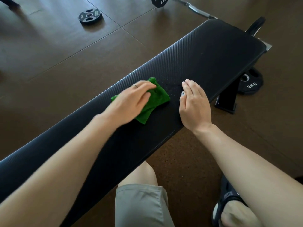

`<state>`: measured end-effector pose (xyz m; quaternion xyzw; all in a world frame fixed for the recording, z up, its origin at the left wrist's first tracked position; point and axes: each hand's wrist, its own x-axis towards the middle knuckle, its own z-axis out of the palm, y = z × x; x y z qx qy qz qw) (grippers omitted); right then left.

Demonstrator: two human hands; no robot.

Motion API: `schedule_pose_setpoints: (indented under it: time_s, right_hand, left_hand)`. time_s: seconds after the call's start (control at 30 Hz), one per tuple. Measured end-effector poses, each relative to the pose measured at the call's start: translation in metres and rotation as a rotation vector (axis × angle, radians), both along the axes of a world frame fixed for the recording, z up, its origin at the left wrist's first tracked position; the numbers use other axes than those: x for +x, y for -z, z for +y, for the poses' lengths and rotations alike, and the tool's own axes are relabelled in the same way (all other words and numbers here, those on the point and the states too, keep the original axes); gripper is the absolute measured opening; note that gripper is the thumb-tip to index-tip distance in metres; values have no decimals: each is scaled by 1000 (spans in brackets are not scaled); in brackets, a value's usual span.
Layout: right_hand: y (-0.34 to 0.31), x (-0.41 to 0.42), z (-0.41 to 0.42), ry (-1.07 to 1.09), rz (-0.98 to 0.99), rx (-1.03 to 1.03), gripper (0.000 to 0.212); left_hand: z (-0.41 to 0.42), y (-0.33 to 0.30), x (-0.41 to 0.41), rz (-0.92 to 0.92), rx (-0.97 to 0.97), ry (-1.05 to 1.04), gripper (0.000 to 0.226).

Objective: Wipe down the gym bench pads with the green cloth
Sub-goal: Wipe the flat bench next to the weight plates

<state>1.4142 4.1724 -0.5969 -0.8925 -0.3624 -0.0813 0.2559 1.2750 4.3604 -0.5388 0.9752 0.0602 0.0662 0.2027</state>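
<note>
Green cloth [148, 102] lies bunched on the black bench pad [205, 51], under the left hand's [131, 102] fingers, which are laid nearly straight and press it flat without curling round it. Just right, the right hand [194, 104] rests open, fingers straight, on the pad's near edge, holding nothing

A weight plate [90, 16] is seen flat on the brown floor [49, 51]; another [250, 82] is propped beside the bench leg.

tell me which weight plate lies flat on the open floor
The weight plate at top left; the others sit on the bar and beside the bench leg.
</note>
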Motion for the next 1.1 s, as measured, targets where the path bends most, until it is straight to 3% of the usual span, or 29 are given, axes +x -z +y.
schedule_pose_setpoints:
  time_s: [0.13, 0.5, 0.7, 0.8, 0.97, 1.1]
  right_hand:
    - [0, -2, 2, 21, -12, 1, 49]
    - [0, 2, 0, 31, 16, 80, 47]
    - [-6, 16, -21, -51, 27, -36, 48]
    - [-14, 31, -22, -4, 164, -7, 51]
    - [-9, 32, -9, 43, 202, 14, 51]
    - [-30, 45, -13, 53, 577, 181, 46]
  left_hand:
    - [24, 6, 12, 136, 237, 38, 45]
    - [-42, 14, 40, 159, 253, 30, 56]
    - [-88, 12, -27, 194, 281, 89, 57]
    - [-93, 15, -34, 198, 318, 116, 59]
    - [-89, 24, 18, 150, 310, 72, 59]
    - [-96, 26, 61, 146, 306, -43, 59]
